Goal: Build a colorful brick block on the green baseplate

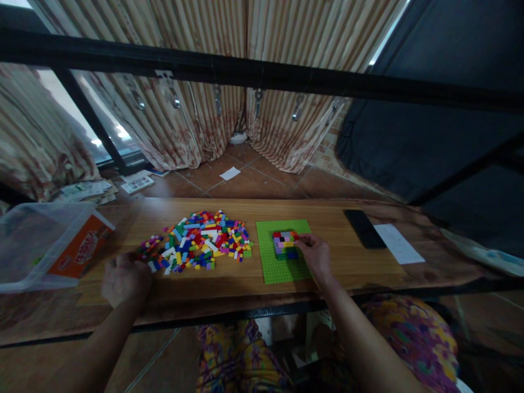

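A green studded baseplate (268,267) lies on the wooden table board, with a small block of multicoloured toy bricks (285,245) built on it. At the right edge of that block, my right hand (315,254) pinches a small red toy brick (297,238) between thumb and fingertips. My left hand (126,279) rests at the left end of a wide heap of loose toy bricks (204,240). Its fingers are curled down near a few bricks (149,246); the fingertips are mostly hidden, so what they hold cannot be made out.
A clear plastic tub (24,240) with an orange label stands at the far left. Right of the baseplate lie a black phone (364,228) and a white sheet of paper (399,243). A dark metal bar (262,71) crosses in front of striped curtains (196,120).
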Motion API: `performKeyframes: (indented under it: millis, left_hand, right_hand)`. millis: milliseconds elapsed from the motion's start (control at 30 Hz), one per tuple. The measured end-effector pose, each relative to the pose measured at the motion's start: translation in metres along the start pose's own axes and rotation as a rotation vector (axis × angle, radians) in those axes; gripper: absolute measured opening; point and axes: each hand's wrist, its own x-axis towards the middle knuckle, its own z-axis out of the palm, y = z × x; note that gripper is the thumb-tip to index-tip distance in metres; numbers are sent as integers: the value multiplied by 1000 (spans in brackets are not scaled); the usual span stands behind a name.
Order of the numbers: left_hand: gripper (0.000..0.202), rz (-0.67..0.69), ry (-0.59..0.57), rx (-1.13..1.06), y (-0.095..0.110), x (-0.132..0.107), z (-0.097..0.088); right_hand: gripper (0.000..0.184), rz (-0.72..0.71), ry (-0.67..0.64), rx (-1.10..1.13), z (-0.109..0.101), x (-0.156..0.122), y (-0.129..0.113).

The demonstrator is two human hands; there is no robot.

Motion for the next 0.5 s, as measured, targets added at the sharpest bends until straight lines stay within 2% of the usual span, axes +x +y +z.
performKeyframes:
  millis: [233, 500]
  left_hand:
    - [43, -1, -6, -22, -2, 2, 1]
    - [41, -8, 16, -45, -5, 4, 6]
  right_hand:
    - [27, 17, 58, -113, 2, -2, -6]
    - [23, -5, 67, -155, 2, -5, -12]
